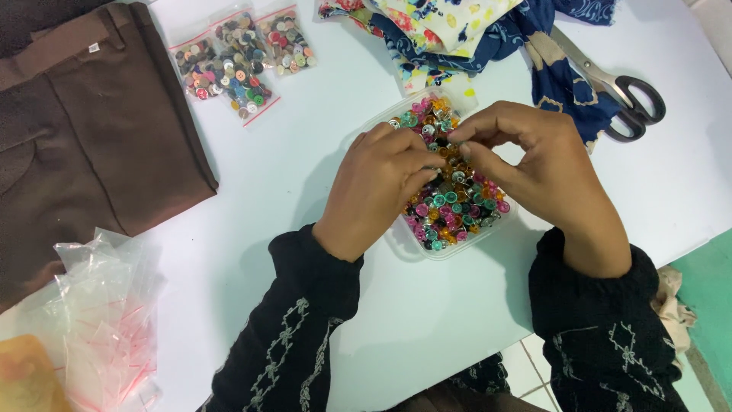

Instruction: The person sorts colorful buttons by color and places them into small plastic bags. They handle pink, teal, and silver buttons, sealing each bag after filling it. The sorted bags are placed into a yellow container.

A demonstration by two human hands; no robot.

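**Both hands over the tub of coloured buttons**

We see the left hand (379, 189) and the right hand (534, 164) meeting above a clear plastic tub (396, 233) that sits in the middle of the white table (427, 305). The tub is heaped with small buttons (454, 206) in pink, teal, orange and silver. The fingertips of both hands are drawn together at one spot over the far part of the heap, pinched on something tiny; we cannot tell what it is.

Far left of the tub lie three small clear bags of mixed buttons (240, 65), side by side. A folded brown cloth (84, 130) covers the left edge of the table, and a pile of empty clear bags (103, 320) lies near us on the left. At the far edge sits patterned fabric (457, 30), with scissors (621, 95) just right of it.
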